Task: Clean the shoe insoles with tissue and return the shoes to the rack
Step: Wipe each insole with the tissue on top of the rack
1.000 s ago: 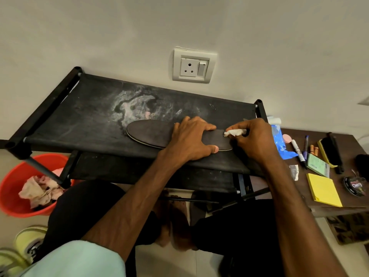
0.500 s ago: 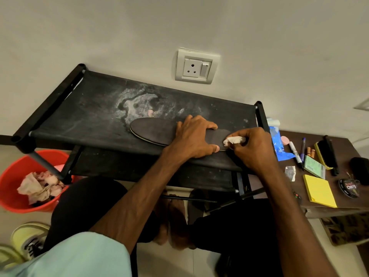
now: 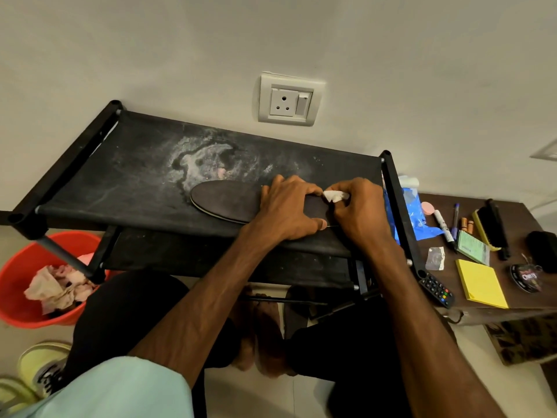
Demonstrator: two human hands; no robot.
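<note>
Wiping the insole [image 3: 226, 200] on the top shelf of the rack [image 3: 120, 176].
Left grip [image 3: 286, 211] spread flat on the insole, probably to stop any sliding; right grip [image 3: 358, 215] pinched on a small tissue [image 3: 334, 196], rubbing at the near-right end. On the bench [image 3: 512, 212], a round tin [image 3: 527, 277] marked "Cherry".

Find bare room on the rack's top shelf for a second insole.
Free: the top shelf, between the left frame bar and the insole, though dusty. Crowded: the right end, under the left hand, right hand and tissue; also the side table.
</note>
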